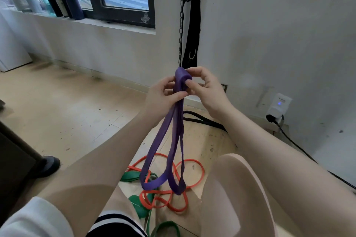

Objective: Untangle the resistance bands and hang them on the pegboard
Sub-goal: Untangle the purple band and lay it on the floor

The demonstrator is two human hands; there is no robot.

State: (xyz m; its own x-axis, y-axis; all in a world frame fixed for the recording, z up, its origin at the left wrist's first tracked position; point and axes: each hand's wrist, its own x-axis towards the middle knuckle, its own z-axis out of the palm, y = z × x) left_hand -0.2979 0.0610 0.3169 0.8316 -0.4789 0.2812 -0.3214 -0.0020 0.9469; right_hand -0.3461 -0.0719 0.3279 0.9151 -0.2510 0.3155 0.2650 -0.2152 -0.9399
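The purple resistance band [174,132] hangs straight down from both hands, so its long way runs up and down. Its folded top sits right between the hands, just below the black chain [181,25] on the wall. Its bottom loops dangle low — they hang over the pile on the floor and I cannot tell if they touch it.

The left hand [161,96] has its fingers and thumb curled round the purple strands, a little under the fold. The right hand [204,88] pinches the top fold with thumb and fingertips. Both hands are at the same height and touch the band, so neither one is nearer.

On the floor between the knees lie the red resistance band [190,179] and the green resistance band [140,211]. They cross over each other many times, and the purple loops come down right in the middle of them. It looks as if the purple band may have one red strand through a loop, but I cannot be sure.

I see no pegboard — only a small metal hook [192,55] on a black strap [194,25] up on the wall, above the hands. So I think the band must go up, away from the pile, and the loops below could snag the red one.
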